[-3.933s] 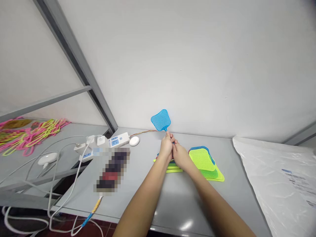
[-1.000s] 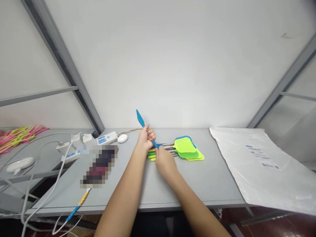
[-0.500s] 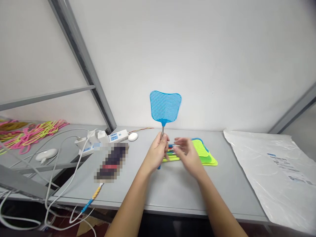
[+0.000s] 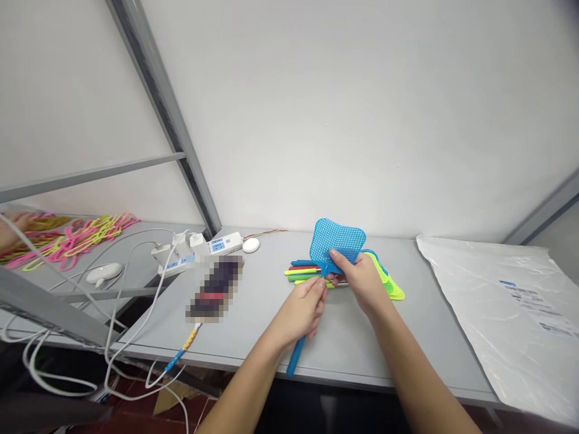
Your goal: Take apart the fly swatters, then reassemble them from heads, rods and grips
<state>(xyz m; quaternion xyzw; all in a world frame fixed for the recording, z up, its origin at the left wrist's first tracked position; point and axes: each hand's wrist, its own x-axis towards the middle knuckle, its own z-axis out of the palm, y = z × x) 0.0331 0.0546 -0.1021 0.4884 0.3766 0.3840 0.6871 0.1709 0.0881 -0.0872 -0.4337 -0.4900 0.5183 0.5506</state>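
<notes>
Both my hands hold one blue fly swatter [image 4: 339, 239], tilted over the table. My left hand [image 4: 304, 310] is closed round its shaft just below the head, and the blue handle sticks out beneath toward the table's front edge. My right hand [image 4: 359, 277] grips the lower right of the mesh head, thumb lying on top. Behind and under my hands lies a pile of several more swatters, with blue, red, green and yellow handles [image 4: 302, 272] pointing left. Their yellow and green mesh heads [image 4: 389, 282] show past my right hand, which hides the middle of the pile.
A white plastic mailing bag [image 4: 493, 313] covers the right of the grey table [image 4: 253, 337]. Left stand a power strip [image 4: 226, 243], a white round device [image 4: 251, 245], a blurred-out phone [image 4: 216, 288] and cables. Pink and yellow cords [image 4: 94, 238] lie beyond the metal frame, beside another person's hand [image 4: 13, 228].
The blue swatter has come down and to the right, from upright to tilted. My right hand has closed on its head. Another person's hand has appeared at the far left.
</notes>
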